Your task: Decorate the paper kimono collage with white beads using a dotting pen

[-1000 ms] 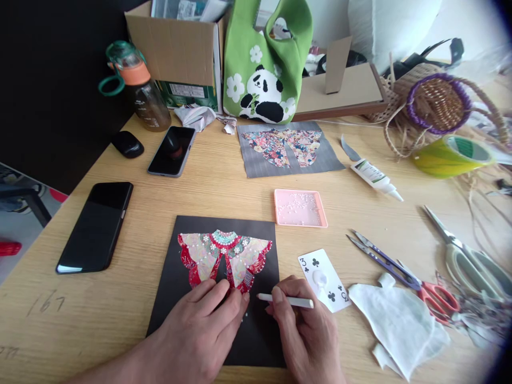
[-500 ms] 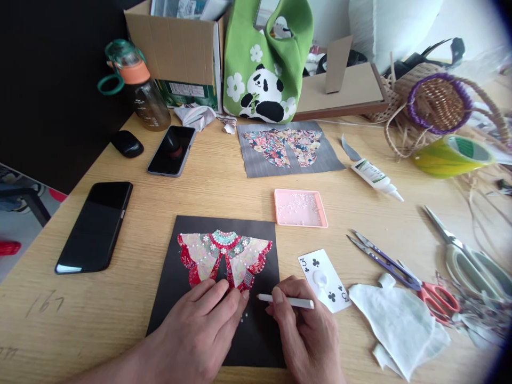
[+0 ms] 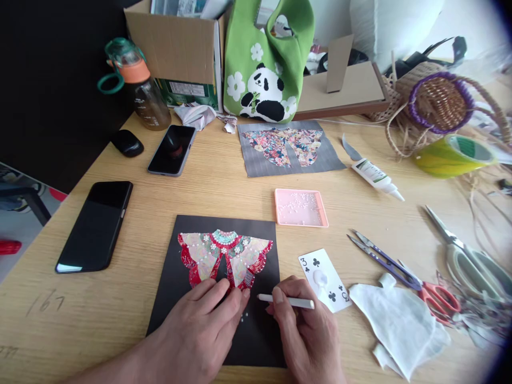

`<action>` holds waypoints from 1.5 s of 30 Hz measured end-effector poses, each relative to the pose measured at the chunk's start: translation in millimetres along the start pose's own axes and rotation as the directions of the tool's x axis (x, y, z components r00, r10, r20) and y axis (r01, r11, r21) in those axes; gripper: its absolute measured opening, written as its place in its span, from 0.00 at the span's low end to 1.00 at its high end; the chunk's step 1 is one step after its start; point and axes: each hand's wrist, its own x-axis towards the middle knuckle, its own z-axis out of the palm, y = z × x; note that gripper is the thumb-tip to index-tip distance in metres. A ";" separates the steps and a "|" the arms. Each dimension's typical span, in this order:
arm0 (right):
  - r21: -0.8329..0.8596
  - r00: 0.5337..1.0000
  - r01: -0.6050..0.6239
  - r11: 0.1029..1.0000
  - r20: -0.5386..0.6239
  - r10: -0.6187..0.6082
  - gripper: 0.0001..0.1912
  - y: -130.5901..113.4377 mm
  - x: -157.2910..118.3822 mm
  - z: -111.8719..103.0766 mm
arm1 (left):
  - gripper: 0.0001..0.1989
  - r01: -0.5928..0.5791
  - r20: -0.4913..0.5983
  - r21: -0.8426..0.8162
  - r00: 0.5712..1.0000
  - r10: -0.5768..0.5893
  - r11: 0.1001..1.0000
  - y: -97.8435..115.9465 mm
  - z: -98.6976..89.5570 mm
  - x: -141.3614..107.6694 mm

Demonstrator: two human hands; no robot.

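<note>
A black card point(image 3: 256, 344) lies flat on the table, with a red and pale patterned cape-shaped piece point(image 3: 244, 256) on it, dotted with pearl beads. My left hand point(image 3: 202, 328) rests over the lower edge of the piece, fingers together and fingertips down; whether anything is under them is hidden. In my right hand point(image 3: 306, 330) is a thin white stick point(image 3: 294, 302), its dark tip pointing left toward the piece. Several loose beads point(image 3: 244, 317) lie on the card between the hands. A playing card point(image 3: 328, 288) with a white blob sits beside my right hand.
Behind the black card is a pink bead tray point(image 3: 300, 208). Purple-handled snips point(image 3: 384, 261), green-handled scissors point(image 3: 460, 256) and a white cloth point(image 3: 396, 325) lie right. A glue tube point(image 3: 376, 178), phones point(image 3: 96, 226), bottle point(image 3: 144, 96) and green bag point(image 3: 268, 64) surround the workspace.
</note>
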 end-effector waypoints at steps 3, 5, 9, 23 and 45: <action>0.007 1.000 -0.005 1.000 -0.004 0.005 0.11 1.0 -0.6 0.1 | 0.19 0.003 -0.013 -0.023 1.000 -0.004 1.000 -0.1 0.3 -0.1; 0.012 1.000 -0.016 1.000 -0.012 0.016 0.11 1.1 -0.9 0.2 | 0.18 0.013 -0.039 -0.049 0.999 -0.015 0.999 -0.6 -0.5 1.0; 0.007 0.999 -0.033 0.999 -0.016 0.033 0.11 0.0 -0.7 0.2 | 0.18 0.018 -0.073 -0.078 0.997 -0.024 0.997 -2.4 -5.5 5.1; 0.035 0.995 -0.011 0.999 -0.102 0.014 0.11 -0.1 -3.1 -3.2 | 0.13 0.186 -0.264 -0.372 0.918 -0.296 0.909 -3.3 -12.4 8.3; -0.050 0.997 0.009 0.999 -0.074 -0.013 0.10 4.2 -3.2 -1.7 | 0.16 -0.057 -0.109 -0.021 0.993 0.054 0.998 -4.8 -23.4 11.3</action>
